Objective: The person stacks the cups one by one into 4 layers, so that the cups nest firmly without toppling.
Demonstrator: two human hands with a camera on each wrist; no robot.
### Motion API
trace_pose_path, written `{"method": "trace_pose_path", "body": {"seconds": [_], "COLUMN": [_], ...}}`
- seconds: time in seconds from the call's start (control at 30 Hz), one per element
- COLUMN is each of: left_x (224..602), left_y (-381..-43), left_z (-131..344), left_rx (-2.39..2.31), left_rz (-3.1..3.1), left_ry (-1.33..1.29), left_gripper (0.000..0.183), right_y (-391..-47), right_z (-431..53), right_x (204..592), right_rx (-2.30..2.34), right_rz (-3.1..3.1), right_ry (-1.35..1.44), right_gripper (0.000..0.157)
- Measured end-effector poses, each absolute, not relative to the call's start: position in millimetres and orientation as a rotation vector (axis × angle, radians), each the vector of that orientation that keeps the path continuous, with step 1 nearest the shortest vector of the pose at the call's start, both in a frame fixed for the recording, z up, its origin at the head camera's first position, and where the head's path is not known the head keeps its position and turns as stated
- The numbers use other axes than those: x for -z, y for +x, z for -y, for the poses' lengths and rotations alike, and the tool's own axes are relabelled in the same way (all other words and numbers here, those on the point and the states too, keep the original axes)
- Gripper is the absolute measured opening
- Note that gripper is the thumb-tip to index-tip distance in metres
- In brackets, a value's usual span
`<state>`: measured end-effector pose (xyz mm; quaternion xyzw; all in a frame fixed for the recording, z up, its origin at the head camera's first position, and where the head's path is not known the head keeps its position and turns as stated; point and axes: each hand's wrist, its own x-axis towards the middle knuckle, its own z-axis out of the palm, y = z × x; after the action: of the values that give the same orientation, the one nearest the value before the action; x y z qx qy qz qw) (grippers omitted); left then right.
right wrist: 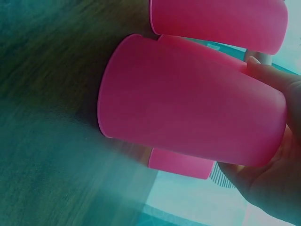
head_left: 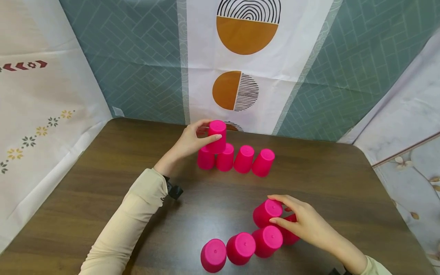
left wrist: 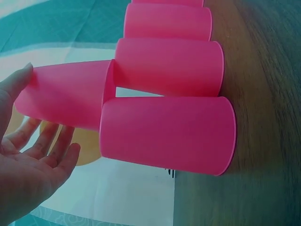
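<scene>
My left hand [head_left: 192,139] holds a bright pink cup [head_left: 217,133], upside down, with the thumb on its near side. The cup's rim is right at the tops of the two leftmost cups in the back row [head_left: 244,158], over where they meet. In the left wrist view the held cup [left wrist: 66,94] spans the leftmost cup [left wrist: 164,134] and its neighbour [left wrist: 169,66]. My right hand [head_left: 306,221] grips another upside-down pink cup [head_left: 266,214] between thumb and fingers, in the front group. A cup [head_left: 290,231] sits partly hidden under that hand; it fills the right wrist view [right wrist: 188,99].
Three more upturned pink cups, a left one [head_left: 213,256], a middle one [head_left: 241,248] and a right one [head_left: 268,241], stand in a slanted front row. The brown wooden table [head_left: 165,229] backs onto a patterned cloth wall [head_left: 148,68], with further cloth at both sides.
</scene>
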<state>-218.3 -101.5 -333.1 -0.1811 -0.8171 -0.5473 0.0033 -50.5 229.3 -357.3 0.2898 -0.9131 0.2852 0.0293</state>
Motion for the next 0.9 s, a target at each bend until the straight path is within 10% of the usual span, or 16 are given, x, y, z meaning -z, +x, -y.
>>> {"method": "trace_pose_path", "body": {"seconds": [0.9], "left_x": [336.2], "left_y": [-217.4], "left_z": [101.5], "left_rx": [1.684], "left_rz": [2.627], "left_ry": [-0.543], "left_gripper": [0.056], "right_y": [-47.4], "right_z": [-225.3], "right_x": [359.3], "right_rx": [-0.8], "right_rz": [2.812], "right_ry": [0.884], "right_gripper": [0.062]}}
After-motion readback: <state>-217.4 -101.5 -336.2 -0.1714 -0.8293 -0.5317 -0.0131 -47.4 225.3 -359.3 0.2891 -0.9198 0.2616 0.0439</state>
